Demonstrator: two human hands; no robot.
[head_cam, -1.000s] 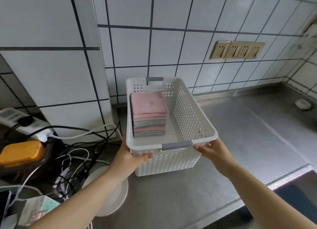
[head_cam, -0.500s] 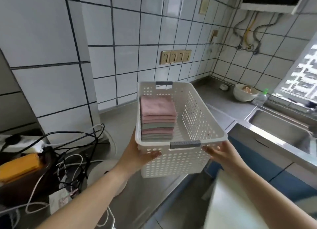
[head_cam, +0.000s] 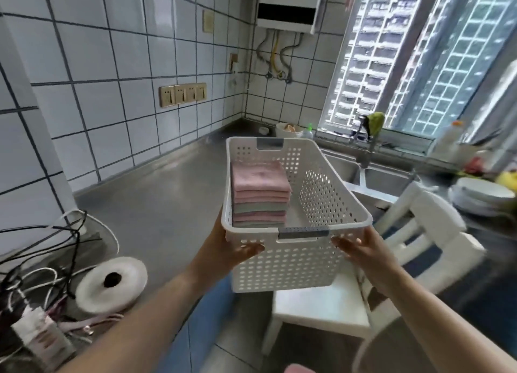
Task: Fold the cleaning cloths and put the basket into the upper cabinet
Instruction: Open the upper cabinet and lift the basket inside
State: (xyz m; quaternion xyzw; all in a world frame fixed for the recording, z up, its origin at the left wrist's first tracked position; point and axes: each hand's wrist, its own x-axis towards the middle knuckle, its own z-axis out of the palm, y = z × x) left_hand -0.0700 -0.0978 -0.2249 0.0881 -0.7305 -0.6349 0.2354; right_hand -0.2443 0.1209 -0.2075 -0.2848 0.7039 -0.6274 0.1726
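Basket [head_cam: 291,258] of folded cloths [head_cam: 260,193] held aloft: left hand [head_cam: 232,249] and right hand [head_cam: 363,249] grip its near corners.

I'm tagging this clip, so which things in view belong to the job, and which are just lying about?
Job: basket, folded cloths, left hand, right hand.
Lying about: paper roll, cables, white chair, plates, sockets.

Basket [head_cam: 291,227] w/ folded cloths [head_cam: 260,196] is now off the counter [head_cam: 156,193], held in the air past its edge, over a white chair [head_cam: 330,305]; 1 s ago it sat on the steel by the wall. View swings right: sink [head_cam: 372,174] & window [head_cam: 419,54] now show.
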